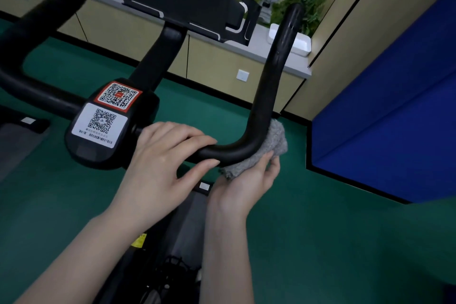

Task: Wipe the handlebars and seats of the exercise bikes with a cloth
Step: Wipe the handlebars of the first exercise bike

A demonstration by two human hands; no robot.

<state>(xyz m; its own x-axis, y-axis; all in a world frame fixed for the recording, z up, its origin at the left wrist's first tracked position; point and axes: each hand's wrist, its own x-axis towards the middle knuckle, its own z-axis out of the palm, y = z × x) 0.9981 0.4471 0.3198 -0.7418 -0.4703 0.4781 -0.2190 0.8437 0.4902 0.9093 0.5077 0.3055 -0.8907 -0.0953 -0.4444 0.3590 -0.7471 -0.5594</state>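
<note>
2 hands work the handlebar (269,76): left hand (160,158) grips it, right hand (246,185) clutches the cloth (274,143) under its bend.

Both forearms are bare to the frame's lower edge. The left hand (158,155) shows short nails; the right hand (246,180) is bare too.

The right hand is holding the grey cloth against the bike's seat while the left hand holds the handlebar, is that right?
Not quite. The head view shows the right hand holding the grey cloth against the outer bend of the handlebar, not the seat. The left hand does hold the handlebar, nearer the middle.
</note>
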